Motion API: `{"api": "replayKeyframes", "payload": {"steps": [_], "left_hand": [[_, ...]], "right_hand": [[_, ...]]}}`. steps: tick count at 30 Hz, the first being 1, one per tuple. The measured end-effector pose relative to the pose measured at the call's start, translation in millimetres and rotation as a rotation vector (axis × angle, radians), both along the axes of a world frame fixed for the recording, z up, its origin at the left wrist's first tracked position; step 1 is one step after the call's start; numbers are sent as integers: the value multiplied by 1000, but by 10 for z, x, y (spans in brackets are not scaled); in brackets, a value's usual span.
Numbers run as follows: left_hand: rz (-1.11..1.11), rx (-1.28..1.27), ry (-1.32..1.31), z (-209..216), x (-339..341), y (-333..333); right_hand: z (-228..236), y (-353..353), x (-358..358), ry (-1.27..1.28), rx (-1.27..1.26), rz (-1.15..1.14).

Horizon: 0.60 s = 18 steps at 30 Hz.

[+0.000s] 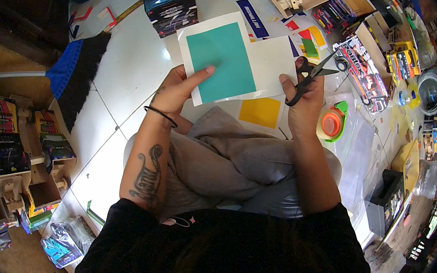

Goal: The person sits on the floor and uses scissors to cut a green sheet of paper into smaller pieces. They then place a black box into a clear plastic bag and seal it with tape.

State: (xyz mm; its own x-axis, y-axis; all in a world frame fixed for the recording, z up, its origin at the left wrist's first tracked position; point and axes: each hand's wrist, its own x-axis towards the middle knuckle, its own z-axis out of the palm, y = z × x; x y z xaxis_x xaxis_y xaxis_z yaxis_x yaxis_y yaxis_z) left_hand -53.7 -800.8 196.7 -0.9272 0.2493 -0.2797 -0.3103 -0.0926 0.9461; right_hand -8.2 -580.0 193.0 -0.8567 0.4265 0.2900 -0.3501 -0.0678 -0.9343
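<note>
A crease or tear was judged the likeliest mishap, since the white sheet (272, 69) was held only near its edges and could be buckled if the hands were moved unevenly; the teal rectangle (221, 62) might be smudged or dented, as the thumb of the left hand (176, 91) was pressed on its face; a stray nick was also thought possible, because the black scissors (322, 73) were carried in the same right hand (308, 107) by which the sheet was steadied (their blades were parted and pointed toward the upper right), and by a turn of that wrist paper or skin could be caught.

The sheet was suspended between the two hands, beyond the crossed legs (227, 154); its lower left part was gripped by the left hand, the thumb on top and the fingers mostly hidden; its right edge was pinned by the right thumb, while the scissors were clasped in the same hand; the teal rectangle was placed nearer the left hand, and the bare white part nearer the right; a yellow piece (260, 112), touched by neither hand, was seen just below the sheet.
</note>
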Motion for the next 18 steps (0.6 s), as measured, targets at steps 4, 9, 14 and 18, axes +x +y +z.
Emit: {"api": "replayKeyframes", "payload": {"steps": [4,9,14,18], "left_hand": [[112,-268,290,-60,-6,20],[385,-249,408,23,-105,-132],[440,-281,317,134,-88,-202],[386,-265,349,193,-43,-167]], "right_hand": [[-2,35,12,-118,111,-52],[53,87,52,-384,227,313],[-4,-81,124,-655,328,792],[-63,-140,152,-672,257,793]]}}
